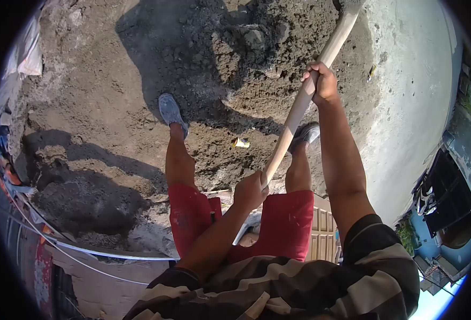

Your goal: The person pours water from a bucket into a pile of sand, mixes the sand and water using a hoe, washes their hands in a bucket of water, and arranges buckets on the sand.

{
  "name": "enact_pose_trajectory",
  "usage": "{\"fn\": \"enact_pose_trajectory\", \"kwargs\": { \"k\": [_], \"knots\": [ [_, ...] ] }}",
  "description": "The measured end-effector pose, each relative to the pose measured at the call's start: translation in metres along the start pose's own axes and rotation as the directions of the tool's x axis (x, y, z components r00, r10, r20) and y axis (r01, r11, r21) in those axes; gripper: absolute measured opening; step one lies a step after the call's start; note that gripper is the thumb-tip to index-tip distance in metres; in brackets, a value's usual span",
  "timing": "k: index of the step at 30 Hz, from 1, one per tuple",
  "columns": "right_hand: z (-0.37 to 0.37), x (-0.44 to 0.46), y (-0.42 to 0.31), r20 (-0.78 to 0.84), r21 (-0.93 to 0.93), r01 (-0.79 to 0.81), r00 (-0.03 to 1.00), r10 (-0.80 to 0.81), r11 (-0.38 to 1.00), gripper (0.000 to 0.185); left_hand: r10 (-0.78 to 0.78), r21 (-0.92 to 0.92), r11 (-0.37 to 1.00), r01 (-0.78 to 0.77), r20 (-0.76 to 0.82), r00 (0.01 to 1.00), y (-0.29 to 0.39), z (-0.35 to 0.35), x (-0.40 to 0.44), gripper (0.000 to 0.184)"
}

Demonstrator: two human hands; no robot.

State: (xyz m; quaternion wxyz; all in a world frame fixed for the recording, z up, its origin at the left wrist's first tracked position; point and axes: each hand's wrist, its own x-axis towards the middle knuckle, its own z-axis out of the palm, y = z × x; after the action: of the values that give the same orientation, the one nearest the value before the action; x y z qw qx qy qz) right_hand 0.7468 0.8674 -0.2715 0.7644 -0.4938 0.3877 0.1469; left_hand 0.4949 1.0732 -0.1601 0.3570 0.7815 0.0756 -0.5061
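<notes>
A long-handled tool [297, 112] with a pale wooden shaft slants across my front, from near my waist to the top right edge. Its grey, caked head is mostly cut off there, so its kind cannot be made out. My right hand [322, 81] wraps around the upper part of the shaft, arm stretched forward. Lower down, close to my red shorts, my left hand [251, 189] is closed round the shaft near its end. Ahead of my feet lies a heap of dark, lumpy wet soil or mortar mix [278, 50], partly in my shadow.
A small yellow and white cup or wrapper [241, 142] lies between my shoes. Smooth pale concrete [406, 96] runs along the right side. Behind me on the left, a white cord or pipe [107, 253] crosses near another dark mound [86, 202]. A white sack [31, 56] sits far left.
</notes>
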Motion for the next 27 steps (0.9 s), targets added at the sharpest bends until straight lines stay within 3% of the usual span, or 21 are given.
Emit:
{"fn": "enact_pose_trajectory", "kwargs": {
  "k": [1, 2, 3, 4, 5, 6, 8, 11, 12, 14, 16, 20, 21, 23, 25, 27],
  "knots": [
    [0.003, 0.055, -0.008, -0.027, -0.028, 0.058, 0.998, -0.058, 0.998, 0.022, 0.02, 0.055, 0.998, -0.015, -0.076, 0.997, 0.011, -0.029, 0.037, 0.032],
    [0.012, 0.097, -0.018, -0.077, -0.108, -0.006, 0.997, -0.002, 0.994, 0.023, 0.046, 0.082, 0.996, -0.035, -0.135, 0.99, 0.021, -0.057, 0.069, 0.034],
    [0.016, 0.142, -0.015, -0.188, -0.226, 0.014, 0.981, -0.057, 0.974, 0.026, -0.04, 0.009, 0.999, 0.041, -0.07, 0.997, 0.029, -0.075, 0.097, 0.033],
    [0.05, 0.107, -0.036, -0.268, -0.566, -0.133, 0.963, -0.029, 0.813, 0.027, -0.028, 0.104, 0.994, 0.035, -0.072, 0.997, 0.035, -0.073, 0.099, 0.033],
    [0.017, 0.156, 0.0, -0.295, -0.556, -0.246, 0.951, 0.088, 0.794, 0.04, -0.004, 0.194, 0.981, 0.021, -0.089, 0.996, 0.042, -0.072, 0.101, 0.032],
    [0.015, 0.138, 0.019, -0.375, -0.612, -0.365, 0.915, 0.149, 0.701, 0.042, -0.047, 0.197, 0.978, 0.063, -0.085, 0.995, 0.038, -0.061, 0.086, 0.033],
    [-0.009, 0.092, 0.085, -0.447, -0.471, -0.433, 0.868, 0.215, 0.769, 0.038, -0.127, 0.176, 0.976, 0.129, -0.022, 0.992, 0.007, -0.016, 0.032, 0.036],
    [-0.025, -0.008, 0.123, -0.455, -0.455, -0.416, 0.869, 0.196, 0.787, 0.029, -0.193, 0.125, 0.975, 0.185, 0.05, 0.98, -0.03, 0.04, -0.044, 0.035],
    [-0.032, -0.037, 0.126, -0.449, -0.441, -0.433, 0.865, 0.224, 0.786, 0.027, -0.282, 0.145, 0.954, 0.262, 0.143, 0.949, -0.024, 0.047, -0.064, 0.036],
    [-0.028, -0.093, 0.109, -0.412, -0.461, -0.43, 0.878, 0.243, 0.776, 0.038, -0.343, -0.003, 0.937, 0.349, 0.173, 0.923, -0.033, 0.078, -0.099, 0.031],
    [-0.007, -0.129, 0.092, -0.391, -0.452, -0.312, 0.911, 0.129, 0.836, 0.041, -0.356, -0.048, 0.928, 0.369, 0.176, 0.918, -0.045, 0.087, -0.11, 0.029],
    [0.051, -0.07, 0.044, -0.24, -0.405, -0.219, 0.962, 0.129, 0.888, 0.036, -0.238, -0.004, 0.971, 0.238, -0.093, 0.967, -0.045, 0.056, -0.053, 0.029],
    [0.05, -0.015, 0.061, -0.155, -0.427, -0.23, 0.971, 0.18, 0.875, 0.023, -0.207, -0.02, 0.978, 0.206, -0.111, 0.972, -0.033, 0.027, -0.024, 0.031],
    [0.105, 0.044, 0.038, -0.174, -0.501, -0.107, 0.984, 0.021, 0.859, 0.022, -0.141, -0.015, 0.99, 0.141, -0.195, 0.971, -0.021, -0.011, 0.031, 0.033],
    [0.108, 0.098, 0.057, -0.146, -0.721, -0.229, 0.973, 0.18, 0.654, 0.029, -0.204, -0.077, 0.978, 0.195, -0.144, 0.968, -0.002, -0.014, 0.042, 0.036],
    [0.087, 0.072, 0.104, -0.272, -0.862, -0.232, 0.962, -0.026, 0.45, 0.034, -0.209, -0.161, 0.966, 0.203, -0.019, 0.978, 0.003, 0.016, 0.013, 0.037]
  ]
}}
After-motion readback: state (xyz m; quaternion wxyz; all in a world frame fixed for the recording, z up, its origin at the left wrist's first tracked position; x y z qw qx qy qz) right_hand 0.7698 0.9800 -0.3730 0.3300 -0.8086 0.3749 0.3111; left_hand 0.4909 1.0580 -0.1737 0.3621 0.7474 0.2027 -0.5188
